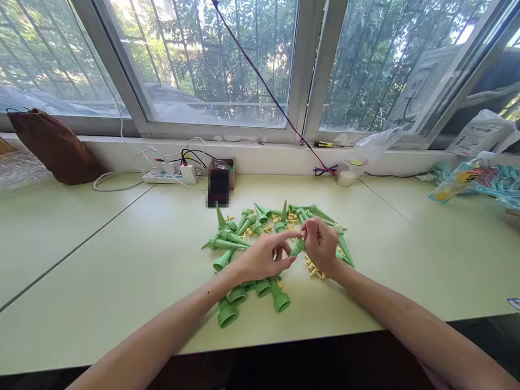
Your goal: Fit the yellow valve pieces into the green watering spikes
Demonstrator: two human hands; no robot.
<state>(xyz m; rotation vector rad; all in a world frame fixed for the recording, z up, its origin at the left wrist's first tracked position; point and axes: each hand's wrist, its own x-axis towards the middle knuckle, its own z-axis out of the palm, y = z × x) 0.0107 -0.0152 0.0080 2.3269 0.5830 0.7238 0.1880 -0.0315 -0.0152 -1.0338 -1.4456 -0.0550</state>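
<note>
My right hand [320, 244] is closed in a fist around a green plastic watering spike [298, 247]. The spike's wide ribbed end shows at the lower left of the fist; its tapered part is hidden. My left hand [268, 254] is open, its index finger stretched out to the right fingertips and its thumb apart below the spike's wide end. Whether a small piece lies between the meeting fingertips cannot be made out. More green spikes [280, 297] lie about and under both hands. Small yellow T-shaped plastic pieces [314, 269] are scattered among them.
A power strip [170, 176] with cables and a small box with a pixelated front [219, 187] stand by the window wall. A brown bag [54, 146] sits far left. A plastic bag with a white container [347, 174] and packaged items [461, 181] are at the right.
</note>
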